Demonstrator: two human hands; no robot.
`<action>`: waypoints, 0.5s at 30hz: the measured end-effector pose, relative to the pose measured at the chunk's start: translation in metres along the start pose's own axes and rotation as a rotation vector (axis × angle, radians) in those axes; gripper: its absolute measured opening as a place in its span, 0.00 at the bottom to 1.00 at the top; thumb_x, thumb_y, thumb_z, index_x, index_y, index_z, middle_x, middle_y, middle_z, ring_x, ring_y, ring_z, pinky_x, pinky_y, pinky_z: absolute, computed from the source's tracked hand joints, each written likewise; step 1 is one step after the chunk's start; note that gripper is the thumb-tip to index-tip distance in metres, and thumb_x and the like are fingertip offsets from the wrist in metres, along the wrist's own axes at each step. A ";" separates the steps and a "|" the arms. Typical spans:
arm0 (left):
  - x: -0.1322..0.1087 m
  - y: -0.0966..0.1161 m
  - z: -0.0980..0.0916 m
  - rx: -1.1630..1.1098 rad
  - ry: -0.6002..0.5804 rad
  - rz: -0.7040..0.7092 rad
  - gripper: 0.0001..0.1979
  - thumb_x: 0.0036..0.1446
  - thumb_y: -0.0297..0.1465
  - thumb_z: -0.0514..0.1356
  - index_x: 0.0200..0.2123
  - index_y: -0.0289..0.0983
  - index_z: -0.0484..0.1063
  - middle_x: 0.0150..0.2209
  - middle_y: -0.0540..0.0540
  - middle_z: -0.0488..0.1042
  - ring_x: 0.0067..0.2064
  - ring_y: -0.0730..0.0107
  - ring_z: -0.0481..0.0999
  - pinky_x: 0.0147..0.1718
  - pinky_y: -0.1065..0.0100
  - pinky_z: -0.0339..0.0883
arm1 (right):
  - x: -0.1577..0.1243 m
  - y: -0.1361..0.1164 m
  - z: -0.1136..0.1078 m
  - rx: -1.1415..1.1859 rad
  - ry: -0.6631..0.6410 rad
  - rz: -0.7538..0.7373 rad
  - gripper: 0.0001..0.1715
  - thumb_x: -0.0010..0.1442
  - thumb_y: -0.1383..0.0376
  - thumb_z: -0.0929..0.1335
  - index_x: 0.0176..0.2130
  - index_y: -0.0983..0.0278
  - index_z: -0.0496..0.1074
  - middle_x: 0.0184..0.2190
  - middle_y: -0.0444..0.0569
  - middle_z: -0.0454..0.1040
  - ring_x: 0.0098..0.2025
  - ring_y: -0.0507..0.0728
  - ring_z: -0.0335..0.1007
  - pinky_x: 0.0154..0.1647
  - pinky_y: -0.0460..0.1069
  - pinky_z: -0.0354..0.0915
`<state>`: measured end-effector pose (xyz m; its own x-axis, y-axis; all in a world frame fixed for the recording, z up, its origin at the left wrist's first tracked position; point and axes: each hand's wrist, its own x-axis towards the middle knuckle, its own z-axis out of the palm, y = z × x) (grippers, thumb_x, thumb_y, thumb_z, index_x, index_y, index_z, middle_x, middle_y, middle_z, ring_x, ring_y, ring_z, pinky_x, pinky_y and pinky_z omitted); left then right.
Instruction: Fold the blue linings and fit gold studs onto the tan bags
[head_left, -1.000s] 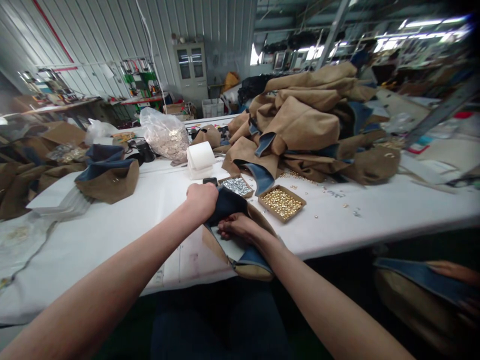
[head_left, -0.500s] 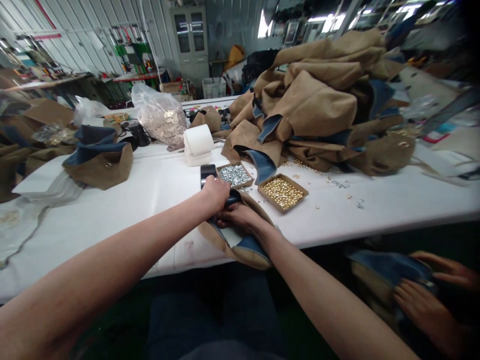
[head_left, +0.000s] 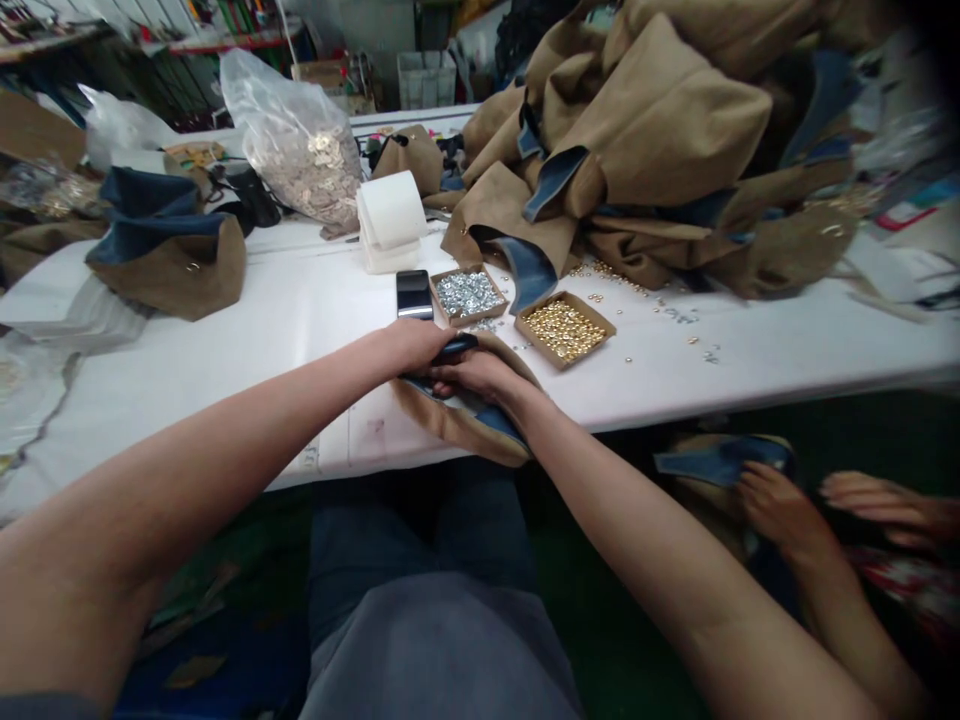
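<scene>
Reference point: the pouch (head_left: 457, 425), at the near edge of the table (head_left: 315, 310). Left hand (head_left: 421, 345) and right hand (head_left: 480, 374) are at it. Behind the pouch, slightly left: a small device (head_left: 414, 296). Directly behind: a tray (head_left: 480, 316) containing small pieces. Behind, to the right: a second tray (head_left: 541, 348), also filled; beyond, a fabric heap (head_left: 660, 130). Farther behind, to the left: a paper roll (head_left: 391, 212), then a plastic sack (head_left: 300, 150). Well left: an open bag (head_left: 180, 265).

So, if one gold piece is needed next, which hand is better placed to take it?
Probably the right hand: it is nearer the box of gold pieces, although it is at the bag. The left hand is farther away.
</scene>
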<state>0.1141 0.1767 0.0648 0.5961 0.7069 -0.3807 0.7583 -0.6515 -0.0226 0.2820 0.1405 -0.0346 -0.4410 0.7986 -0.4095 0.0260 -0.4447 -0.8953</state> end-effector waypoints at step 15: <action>0.006 -0.005 0.006 -0.199 -0.022 -0.068 0.33 0.56 0.27 0.70 0.67 0.42 0.80 0.59 0.40 0.86 0.58 0.49 0.85 0.58 0.61 0.76 | -0.029 -0.016 -0.003 -0.686 0.316 -0.006 0.08 0.74 0.69 0.75 0.39 0.67 0.84 0.30 0.51 0.84 0.28 0.53 0.77 0.33 0.45 0.70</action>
<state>0.1120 0.1825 0.0568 0.5377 0.7395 -0.4049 0.8350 -0.5338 0.1338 0.2968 0.1259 -0.0090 -0.1669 0.9246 -0.3424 0.6225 -0.1705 -0.7638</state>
